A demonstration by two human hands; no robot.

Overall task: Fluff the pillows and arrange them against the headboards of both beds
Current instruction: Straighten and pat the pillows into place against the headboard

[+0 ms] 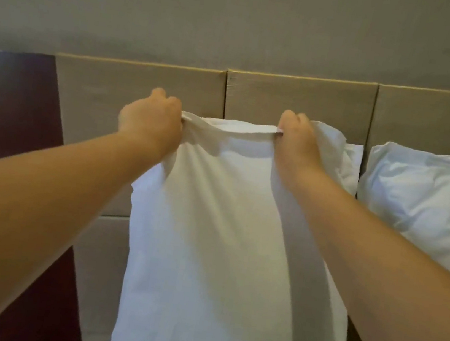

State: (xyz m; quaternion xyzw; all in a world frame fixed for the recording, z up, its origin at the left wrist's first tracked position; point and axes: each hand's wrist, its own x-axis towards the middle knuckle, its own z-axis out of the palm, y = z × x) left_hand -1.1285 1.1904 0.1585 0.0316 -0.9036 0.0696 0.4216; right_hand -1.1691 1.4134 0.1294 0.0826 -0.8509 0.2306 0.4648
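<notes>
A white pillow (208, 240) hangs upright in the middle of the view, in front of the beige panelled headboard (142, 89). My left hand (149, 122) grips its top edge at the left corner. My right hand (297, 140) grips the same edge at the right corner, so the case's hem is stretched taut between my fists. A second white pillow (428, 193) leans against the headboard at the right. Behind my right hand shows a part of another white pillow (347, 158). The pillow's lower end runs out of view.
A dark red-brown panel (9, 111) stands at the left of the headboard and runs down to the bottom edge. A grey wall (239, 19) rises above the headboard. The bed surface is hidden behind the pillow and my arms.
</notes>
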